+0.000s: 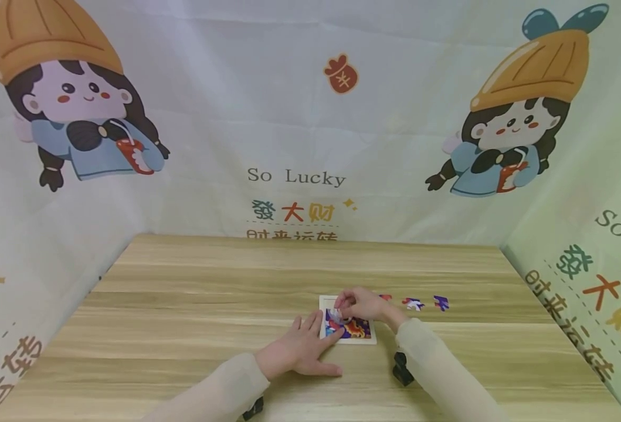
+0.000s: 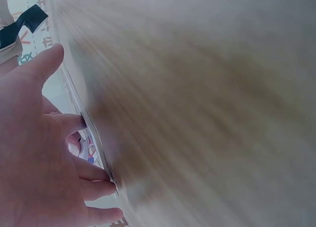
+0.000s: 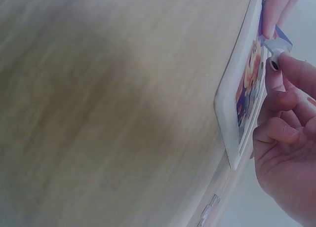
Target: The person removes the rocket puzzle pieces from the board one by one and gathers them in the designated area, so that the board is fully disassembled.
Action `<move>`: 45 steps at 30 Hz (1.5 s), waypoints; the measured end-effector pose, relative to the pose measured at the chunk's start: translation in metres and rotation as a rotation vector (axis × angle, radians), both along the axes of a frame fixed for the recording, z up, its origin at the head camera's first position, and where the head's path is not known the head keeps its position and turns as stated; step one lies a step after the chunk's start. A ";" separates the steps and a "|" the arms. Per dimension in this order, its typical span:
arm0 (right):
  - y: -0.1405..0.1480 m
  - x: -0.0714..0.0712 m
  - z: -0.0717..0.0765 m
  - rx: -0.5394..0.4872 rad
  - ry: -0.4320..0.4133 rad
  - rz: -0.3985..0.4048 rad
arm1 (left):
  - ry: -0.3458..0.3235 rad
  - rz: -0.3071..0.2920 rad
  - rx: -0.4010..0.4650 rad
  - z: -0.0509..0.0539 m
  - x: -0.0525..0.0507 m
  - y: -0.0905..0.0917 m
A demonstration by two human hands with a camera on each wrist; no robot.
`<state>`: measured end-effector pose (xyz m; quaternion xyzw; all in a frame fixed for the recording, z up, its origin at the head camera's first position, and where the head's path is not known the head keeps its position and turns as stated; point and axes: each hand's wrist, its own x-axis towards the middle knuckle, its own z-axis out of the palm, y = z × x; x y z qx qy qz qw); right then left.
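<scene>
A white-framed jigsaw puzzle [image 1: 360,330] lies on the table, its lower part filled with purple, orange and blue pieces. My right hand [image 1: 362,305] is over it and pinches a puzzle piece [image 3: 279,45] between thumb and index finger, tilted above the board. In the right wrist view the puzzle board's white rim [image 3: 227,101] shows beside the fingers. My left hand [image 1: 302,349] lies with fingers spread at the board's left side, the index finger reaching onto the puzzle. The left wrist view shows the left hand [image 2: 44,148] with straight fingers at the board's edge.
Loose puzzle pieces lie in a row right of the board: a white and red one [image 1: 413,304], a purple one [image 1: 441,303] and one partly behind the right hand [image 1: 386,298]. The wooden table [image 1: 183,293] meets a printed cloth backdrop [image 1: 210,117].
</scene>
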<state>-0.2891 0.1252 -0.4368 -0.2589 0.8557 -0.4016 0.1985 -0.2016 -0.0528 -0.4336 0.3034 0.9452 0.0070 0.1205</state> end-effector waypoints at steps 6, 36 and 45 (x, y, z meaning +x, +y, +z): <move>0.001 -0.001 -0.001 -0.014 0.016 0.050 | -0.001 0.005 -0.009 -0.001 0.000 0.000; 0.056 -0.001 0.016 -0.076 0.054 -0.012 | 0.021 0.001 -0.002 -0.005 -0.002 0.000; 0.078 0.003 0.022 -0.093 0.022 -0.024 | 0.008 0.001 -0.012 -0.003 -0.001 0.000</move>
